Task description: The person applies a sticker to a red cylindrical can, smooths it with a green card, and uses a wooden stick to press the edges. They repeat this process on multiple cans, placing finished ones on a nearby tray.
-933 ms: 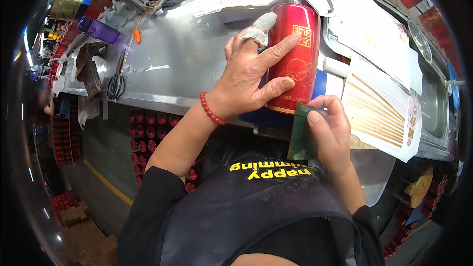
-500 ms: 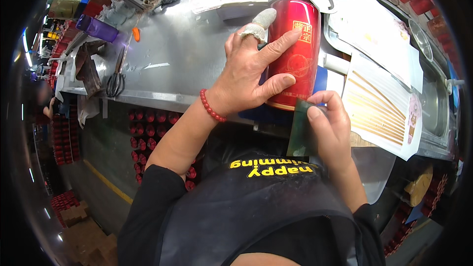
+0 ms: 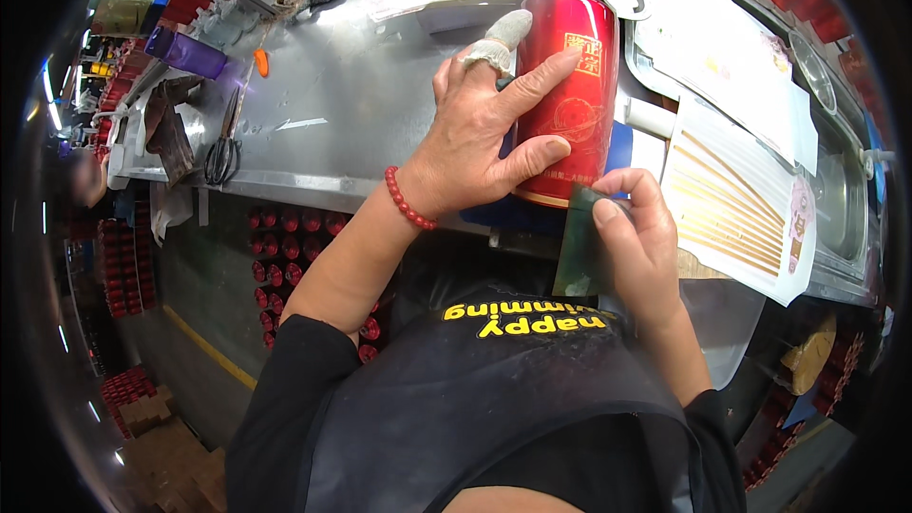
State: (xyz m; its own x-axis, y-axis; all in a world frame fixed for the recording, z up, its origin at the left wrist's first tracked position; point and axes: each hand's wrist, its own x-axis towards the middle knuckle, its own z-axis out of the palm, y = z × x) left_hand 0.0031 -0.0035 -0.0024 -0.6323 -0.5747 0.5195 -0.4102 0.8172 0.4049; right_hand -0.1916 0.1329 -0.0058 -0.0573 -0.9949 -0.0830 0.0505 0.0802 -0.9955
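Note:
A red glossy bottle with gold print lies on its side on the metal worktable, its neck pointing away from me. My left hand steadies it, forefinger and thumb pressed on top and the other fingers at its left side. A grey finger cover sits on one of those fingers. At the bottle's near end, my right hand pinches a thin dark green scraper sheet between thumb and fingers. The sheet's upper edge meets or nearly meets the bottle's base rim; I cannot tell which.
To the right lie white label sheets and a sheet with gold strips, near a metal basin. Scissors, a brown cloth and a purple bottle are at the left. Red bottles stand below the table.
Very little differs. My right hand and the green scraper sit slightly higher in the picture, while my left hand keeps its place on the bottle.

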